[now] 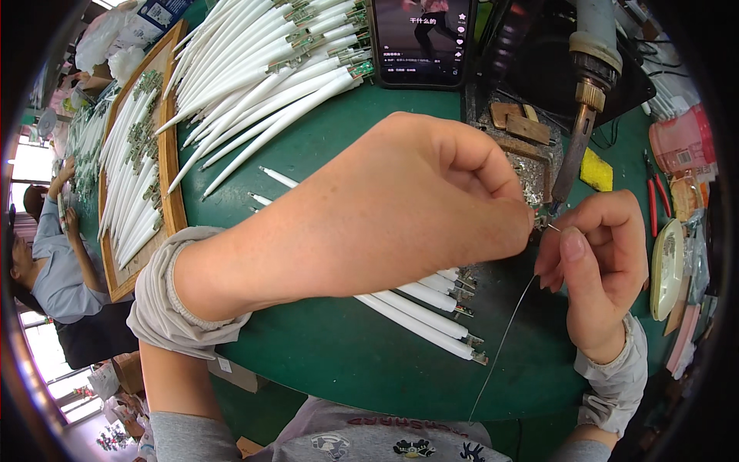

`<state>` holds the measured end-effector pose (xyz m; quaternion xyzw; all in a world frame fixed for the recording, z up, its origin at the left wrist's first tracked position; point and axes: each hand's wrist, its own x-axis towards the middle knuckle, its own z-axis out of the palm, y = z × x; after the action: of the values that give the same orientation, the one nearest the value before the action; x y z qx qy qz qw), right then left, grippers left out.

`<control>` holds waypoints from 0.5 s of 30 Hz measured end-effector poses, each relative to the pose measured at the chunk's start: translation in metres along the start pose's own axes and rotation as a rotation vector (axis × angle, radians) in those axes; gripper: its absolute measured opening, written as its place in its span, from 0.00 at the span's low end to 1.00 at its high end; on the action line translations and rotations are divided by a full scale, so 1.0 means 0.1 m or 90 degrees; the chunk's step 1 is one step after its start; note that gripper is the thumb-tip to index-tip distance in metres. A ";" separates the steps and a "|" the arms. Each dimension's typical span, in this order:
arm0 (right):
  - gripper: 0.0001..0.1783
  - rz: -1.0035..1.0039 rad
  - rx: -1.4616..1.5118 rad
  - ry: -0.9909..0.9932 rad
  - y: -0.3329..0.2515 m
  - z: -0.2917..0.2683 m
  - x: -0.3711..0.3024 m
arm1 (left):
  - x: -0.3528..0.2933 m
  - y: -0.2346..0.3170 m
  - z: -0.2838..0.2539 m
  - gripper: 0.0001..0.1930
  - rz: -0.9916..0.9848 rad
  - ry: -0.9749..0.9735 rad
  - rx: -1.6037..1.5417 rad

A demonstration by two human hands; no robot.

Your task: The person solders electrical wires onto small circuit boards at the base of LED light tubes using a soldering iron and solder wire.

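Observation:
My left hand (400,200) reaches across the bench with its fingers closed. Its fingertips meet a small metallic piece beside the soldering iron's tip; the back of the hand hides most of what they hold. My right hand (600,258) pinches thin solder wire (504,339) between thumb and forefinger. One short end points to the iron's tip, and the long tail hangs toward the bench's near edge. The soldering iron (577,138) stands fixed, tip down, between both hands. Tapered white sticks (423,327) with small circuit boards at their ends lie under my left forearm.
A large pile of similar white sticks (262,69) lies at the back left, beside a wooden tray (173,177) holding more. A phone (419,46) stands behind my hands. A yellow sponge (596,171), red-handled pliers (657,196) and a pale dish (667,269) sit right. A person (61,269) works far left.

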<state>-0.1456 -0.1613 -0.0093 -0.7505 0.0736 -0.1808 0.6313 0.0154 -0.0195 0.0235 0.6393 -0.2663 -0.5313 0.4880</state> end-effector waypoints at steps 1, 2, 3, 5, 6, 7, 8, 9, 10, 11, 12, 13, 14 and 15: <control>0.08 0.001 0.000 0.000 0.01 -0.01 0.00 | -0.01 0.03 -0.02 0.03 -0.034 0.003 0.000; 0.07 0.001 0.000 -0.001 0.02 -0.02 0.00 | -0.01 0.04 -0.03 0.02 -0.066 0.004 0.001; 0.07 0.001 -0.001 -0.001 0.02 -0.03 0.00 | 0.00 0.02 -0.03 0.02 -0.066 0.002 0.001; 0.07 0.007 0.002 0.003 0.03 -0.03 0.00 | 0.00 -0.02 -0.02 0.03 -0.042 0.018 0.007; 0.07 0.013 0.005 0.006 0.03 -0.03 0.00 | -0.01 -0.02 -0.02 0.03 -0.043 0.020 0.008; 0.07 0.012 0.008 0.005 0.04 -0.03 0.00 | -0.03 -0.02 0.00 0.03 -0.028 0.027 0.025; 0.07 0.012 0.012 0.004 0.05 -0.03 0.00 | -0.03 -0.03 0.01 0.03 -0.012 0.030 0.041; 0.07 0.011 0.016 0.002 0.06 -0.04 0.00 | -0.03 -0.04 0.02 0.03 -0.012 0.029 0.041; 0.07 0.012 0.015 0.003 0.06 -0.04 0.00 | -0.04 -0.05 0.02 0.04 -0.005 0.019 0.037; 0.08 0.021 0.022 0.007 0.05 -0.04 -0.01 | -0.05 -0.05 0.03 0.04 0.002 0.011 0.035; 0.08 0.029 0.030 0.011 0.05 -0.04 -0.01 | -0.06 -0.05 0.04 0.04 0.003 0.010 0.035; 0.08 0.028 0.029 0.012 0.04 -0.04 -0.01 | -0.06 -0.06 0.05 0.04 0.024 0.011 0.066; 0.08 0.040 0.032 0.014 0.05 -0.04 0.00 | -0.06 -0.08 0.05 0.05 0.045 0.013 0.097; 0.08 0.052 0.035 0.017 0.06 -0.04 0.00 | -0.06 -0.09 0.06 0.05 0.044 0.012 0.097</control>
<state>-0.1464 -0.1662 -0.0147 -0.7271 0.1075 -0.1666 0.6573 0.0067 -0.0128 0.0185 0.6702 -0.3234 -0.4859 0.4585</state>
